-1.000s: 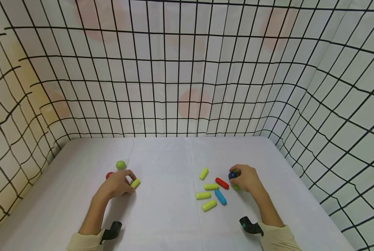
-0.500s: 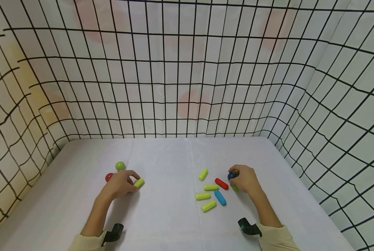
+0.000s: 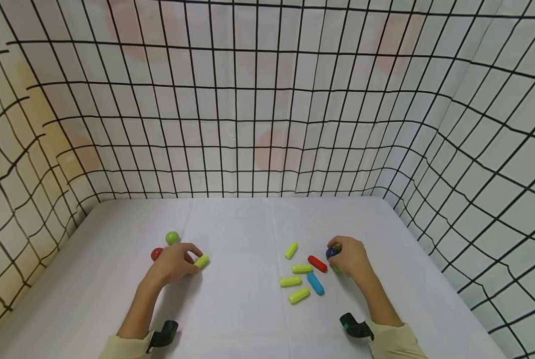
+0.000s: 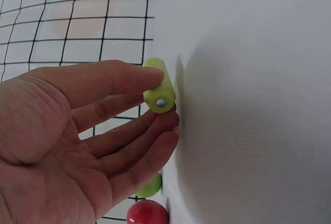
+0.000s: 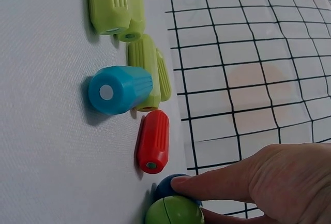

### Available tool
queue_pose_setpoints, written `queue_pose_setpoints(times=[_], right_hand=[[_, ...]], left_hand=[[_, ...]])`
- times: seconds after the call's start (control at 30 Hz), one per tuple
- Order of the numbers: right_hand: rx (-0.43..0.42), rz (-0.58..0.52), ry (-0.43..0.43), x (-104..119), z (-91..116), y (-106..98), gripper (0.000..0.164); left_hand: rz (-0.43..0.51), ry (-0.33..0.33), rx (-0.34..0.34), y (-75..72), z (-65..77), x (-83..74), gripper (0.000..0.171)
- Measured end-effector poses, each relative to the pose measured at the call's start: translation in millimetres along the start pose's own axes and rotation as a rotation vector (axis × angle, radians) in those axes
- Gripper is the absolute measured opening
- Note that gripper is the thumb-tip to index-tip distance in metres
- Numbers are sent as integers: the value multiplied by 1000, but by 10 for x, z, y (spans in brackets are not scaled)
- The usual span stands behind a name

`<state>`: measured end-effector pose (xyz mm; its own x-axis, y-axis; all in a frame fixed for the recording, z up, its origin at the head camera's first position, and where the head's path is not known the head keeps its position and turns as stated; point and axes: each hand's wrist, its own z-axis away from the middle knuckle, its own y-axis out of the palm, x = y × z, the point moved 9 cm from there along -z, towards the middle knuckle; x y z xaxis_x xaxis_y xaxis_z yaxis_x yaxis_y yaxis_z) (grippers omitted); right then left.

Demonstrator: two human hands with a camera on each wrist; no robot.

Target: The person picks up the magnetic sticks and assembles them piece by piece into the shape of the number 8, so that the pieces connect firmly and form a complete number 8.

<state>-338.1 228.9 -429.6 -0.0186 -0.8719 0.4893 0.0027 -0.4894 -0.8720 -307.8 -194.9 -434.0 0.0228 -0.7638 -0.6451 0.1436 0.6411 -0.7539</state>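
Note:
My left hand (image 3: 176,262) pinches a lime-green magnetic rod (image 4: 160,87) between thumb and fingers, just over the white tabletop. A round metal tip shows at the rod's near end. Beside that hand lie a red ball (image 3: 157,254) and a green ball (image 3: 172,238). Over on the right, my right hand (image 3: 351,255) holds a dark blue ball (image 3: 332,253) with thumb and fingers. A green ball (image 5: 175,211) sits against the blue one in the right wrist view; fingers partly hide both. More green shows behind the fingertips, its shape unclear.
Left of my right hand lie a red rod (image 3: 317,264), a blue rod (image 3: 315,283) and several lime-green rods (image 3: 290,281). Black wire mesh (image 3: 267,119) rises along the back and both sides of the white table (image 3: 240,309).
My left hand has moved slightly right with the lime-green rod, uncovering more of the red ball. The right hand stays nearly still on the blue ball.

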Motion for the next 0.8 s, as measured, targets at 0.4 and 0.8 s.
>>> queue_pose_setpoints(times=[0.4, 0.8], right_hand=[[0, -8, 9, 12, 16, -6, 31], [-43, -15, -16, 58, 42, -44, 31]], left_hand=[[6, 4, -28, -21, 2, -34, 26], [24, 9, -69, -19, 19, -86, 25]])
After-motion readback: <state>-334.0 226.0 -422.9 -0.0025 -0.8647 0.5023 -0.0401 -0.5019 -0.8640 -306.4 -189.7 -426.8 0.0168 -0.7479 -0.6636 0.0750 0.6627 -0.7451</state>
